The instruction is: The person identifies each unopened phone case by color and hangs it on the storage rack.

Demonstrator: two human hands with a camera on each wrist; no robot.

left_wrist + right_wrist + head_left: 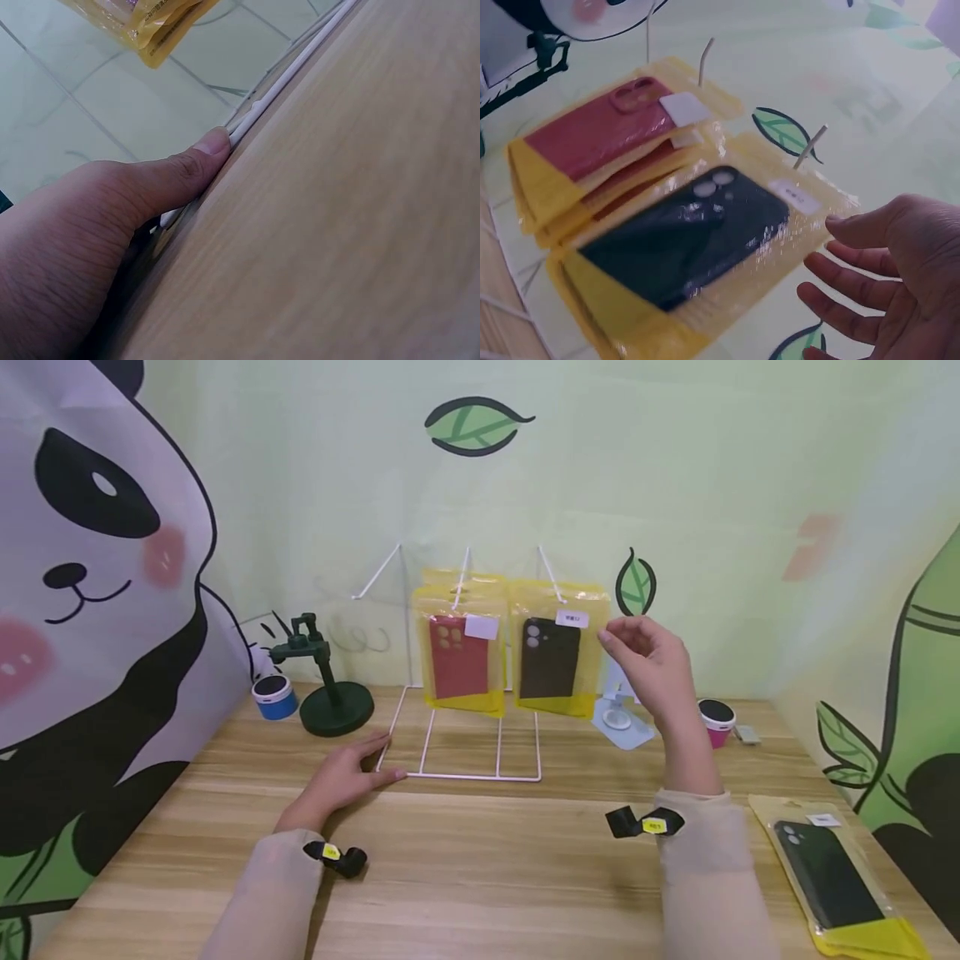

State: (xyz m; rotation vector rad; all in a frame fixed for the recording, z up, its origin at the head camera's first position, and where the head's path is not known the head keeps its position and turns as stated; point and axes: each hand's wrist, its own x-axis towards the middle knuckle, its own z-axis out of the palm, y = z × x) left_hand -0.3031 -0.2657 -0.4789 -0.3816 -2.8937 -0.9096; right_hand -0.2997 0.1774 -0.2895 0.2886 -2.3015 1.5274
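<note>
In the head view, a white wire display rack (472, 777) stands on the table. From its middle hook hang yellow-edged pouches, the front one a pouch with a red phone case (459, 656); from its right hook hangs a pouch with a black phone case (550, 658). My left hand (341, 783) rests at the rack's front left corner; in the left wrist view its thumb (202, 154) presses the white bar. Beside the black case's pouch, my right hand (652, 664) has thumb and fingers apart. The right wrist view shows nothing between them, close to the pouch (705, 232).
Another bagged black phone case (832, 877) lies at the table's right edge. A dark green stand (335, 706) and a blue round speaker-like item (274, 697) are at the left. Behind my right hand are a pale phone stand (622, 727) and a pink round item (716, 722).
</note>
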